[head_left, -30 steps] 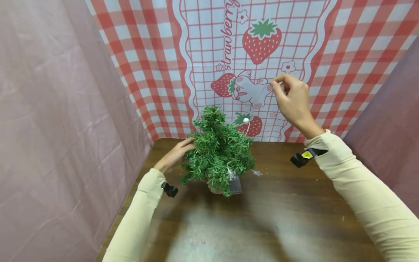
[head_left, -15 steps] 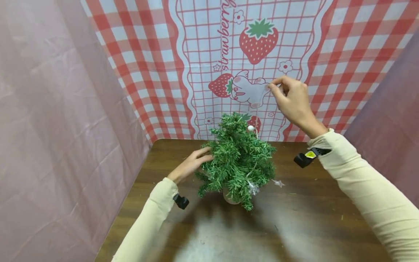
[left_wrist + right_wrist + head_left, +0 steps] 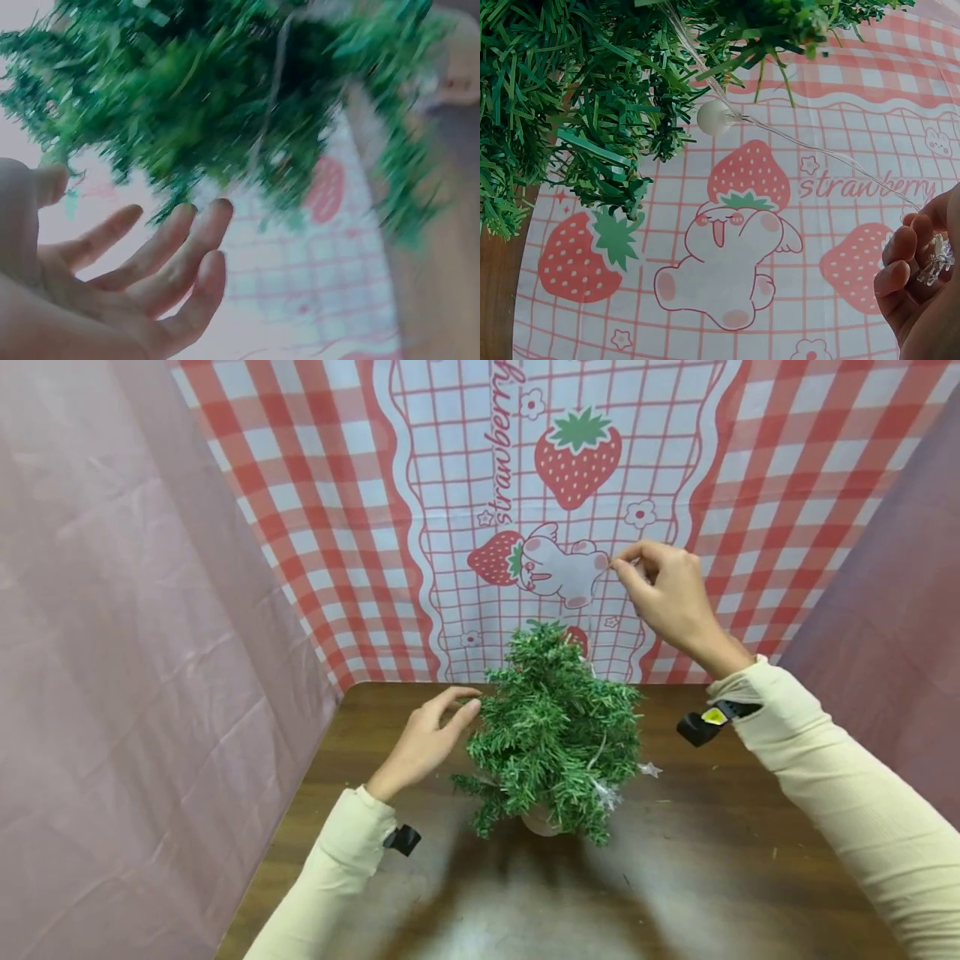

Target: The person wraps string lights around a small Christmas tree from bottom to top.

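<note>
A small green artificial Christmas tree [image 3: 551,727] stands on the wooden table, a string of lights wound through its branches. My right hand [image 3: 667,593] pinches the thin clear wire [image 3: 802,139] of the string lights behind and right of the treetop. The wire runs taut to the tree, with a white ball light [image 3: 716,118] on it; a clear ornament light [image 3: 936,262] sits inside the curled fingers. At the tree's left side is my left hand [image 3: 423,739], fingers loosely bent and holding nothing, fingertips right at the branches. A snowflake light [image 3: 607,795] hangs at the front.
A clear star light [image 3: 649,769] sticks out at the tree's right. Behind the table [image 3: 720,860] hangs a red-checked strawberry cloth [image 3: 577,460]. Pink curtains [image 3: 150,652] close off both sides. The tree's round base [image 3: 542,821] shows under the branches.
The tree has shifted right and turned, its lights moving with it. The left hand followed rightward, then its fingers came away from the branches. The right hand keeps its pinch on the wire.
</note>
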